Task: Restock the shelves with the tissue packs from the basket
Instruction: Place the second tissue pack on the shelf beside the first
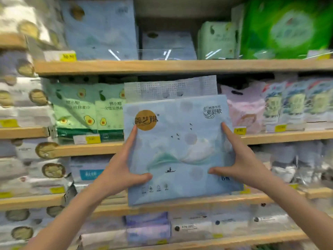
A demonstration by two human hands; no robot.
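Observation:
A large light-blue tissue pack [180, 150] with a gold round logo and a small boat picture is held upright in front of the wooden shelves [162, 66]. My left hand [124, 166] grips its left edge, thumb on the front. My right hand [239, 163] grips its right edge in the same way. The pack's handle flap reaches up to the space under the second shelf board, between green avocado packs [84, 112] and a pink pack [245, 112]. The basket is out of view.
Two matching blue packs [100, 29] stand on the shelf above, with a gap beside them and a bright green pack [288, 27] at right. Grey and white packs fill the left bay and lower shelves. Yellow price tags [68, 55] line the shelf edges.

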